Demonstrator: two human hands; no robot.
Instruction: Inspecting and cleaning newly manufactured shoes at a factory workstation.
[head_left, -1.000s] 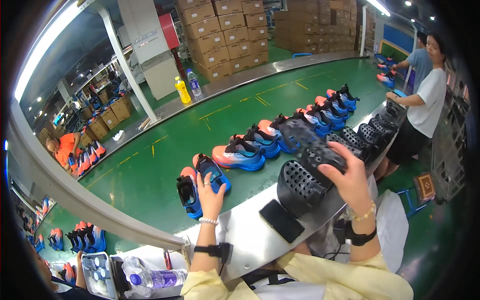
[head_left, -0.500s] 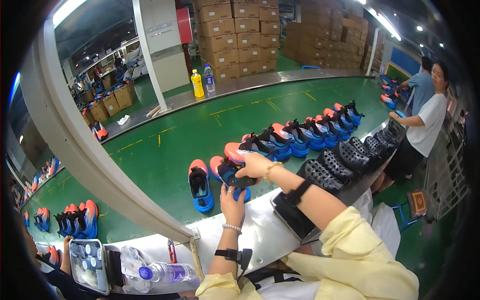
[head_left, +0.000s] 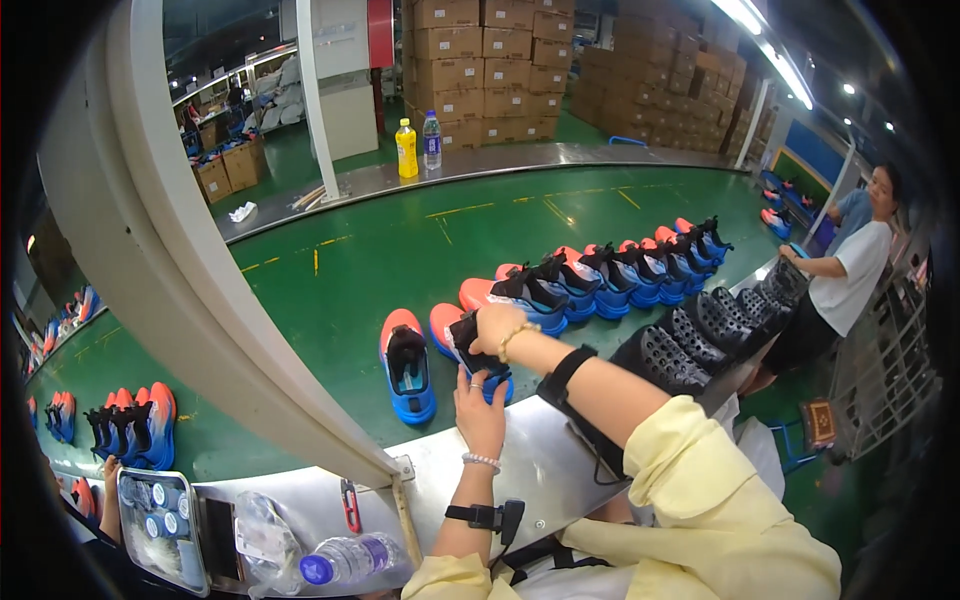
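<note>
A coral-and-blue sneaker (head_left: 447, 323) with a black collar lies on the green surface under my hands. My right hand (head_left: 500, 332) reaches over from the right, fingers closed on a dark insole (head_left: 463, 330) at the shoe's opening; most of that piece is hidden. At the heel, my left hand (head_left: 480, 415) grips the shoe's edge between thumb and fingers. Just to the left stands a matching sneaker (head_left: 407, 365), toe pointing away, its opening facing up. A row of similar sneakers (head_left: 570, 285) stretches away to the right.
Black perforated clogs (head_left: 690, 340) line the metal edge at right. Near me lie a water bottle (head_left: 350, 558), a red cutter (head_left: 350, 505) and a tray of small jars (head_left: 165, 525). A white post (head_left: 200, 250) crosses the left. A person (head_left: 850, 270) stands at far right.
My right hand has brought the dark insole lower into the sneaker's opening. My left hand stays at the heel. The view has shifted slightly.
</note>
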